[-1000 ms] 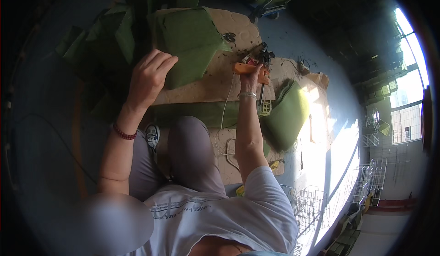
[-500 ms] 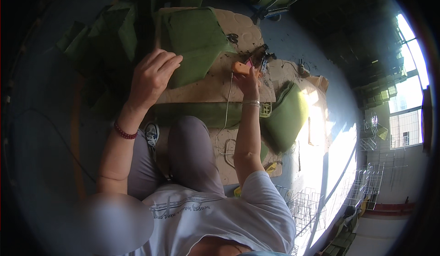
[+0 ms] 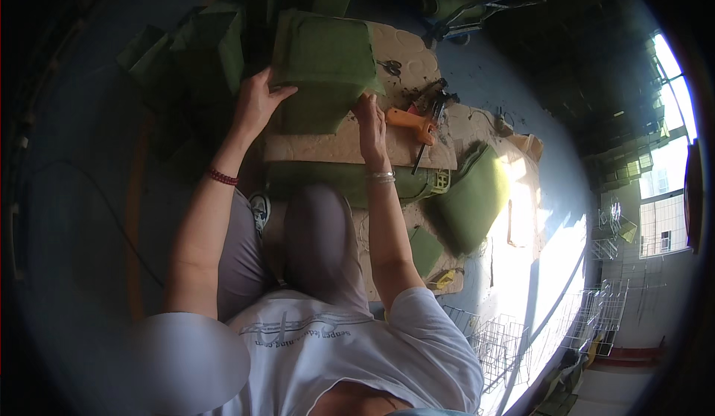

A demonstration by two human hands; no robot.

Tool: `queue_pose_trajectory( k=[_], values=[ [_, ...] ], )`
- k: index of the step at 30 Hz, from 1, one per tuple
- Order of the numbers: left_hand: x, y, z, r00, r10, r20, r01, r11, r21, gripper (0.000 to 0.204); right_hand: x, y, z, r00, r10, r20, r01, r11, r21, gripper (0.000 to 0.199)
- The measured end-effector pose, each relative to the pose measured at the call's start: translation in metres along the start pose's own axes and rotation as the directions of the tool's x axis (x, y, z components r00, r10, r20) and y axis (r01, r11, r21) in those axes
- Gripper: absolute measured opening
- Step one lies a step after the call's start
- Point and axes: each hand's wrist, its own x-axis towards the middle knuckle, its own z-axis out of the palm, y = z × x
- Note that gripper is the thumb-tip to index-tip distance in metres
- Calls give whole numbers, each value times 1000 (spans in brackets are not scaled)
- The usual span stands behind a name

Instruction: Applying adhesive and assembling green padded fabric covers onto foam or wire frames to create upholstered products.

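A green fabric-like box, with a flat panel on its near side, lies on a brown cardboard sheet in front of me. My left hand grips its left edge, thumb on top and fingers partly hidden behind. At the right near corner, my right hand has its fingers closed on the edge of the same box. An orange glue gun rests just right of my right hand, untouched, beside a dark, cluttered stand.
Black scissors lie beyond the glue gun. A green rolled piece lies before my knees, and stacked green panels sit to the right. More green boxes stand at left. Wire racks are at lower right.
My right hand has let go of the glue gun and moved left onto the green box. My left hand has taken the box's left edge, and the box now sits squarer to me.
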Motion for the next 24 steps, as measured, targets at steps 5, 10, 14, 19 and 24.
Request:
queue_pose_trajectory(
  k=[5, 10, 14, 19, 24],
  values=[
    [-12, -16, -49, 878, -435, 198, 413, 899, 143, 31, -29, -21, -23, 959, 253, -130, -232, 960, 159, 60],
    [-17, 43, -21, 779, -507, 370, 616, 727, -301, 43, -20, -65, -24, 943, 331, 38, -325, 891, 317, 59],
    [-6, 43, 14, 803, -506, 316, 595, 650, -473, 47, -2, -72, -5, 919, 388, 66, -376, 817, 437, 44],
    [2, 47, 41, 791, -553, 263, 595, 593, -543, 39, 5, -73, 0, 938, 344, 51, -326, 819, 473, 24],
    [4, 46, 54, 797, -542, 265, 583, 581, -568, 30, 4, -77, 8, 968, 243, -64, -218, 939, 265, 15]
  ],
)
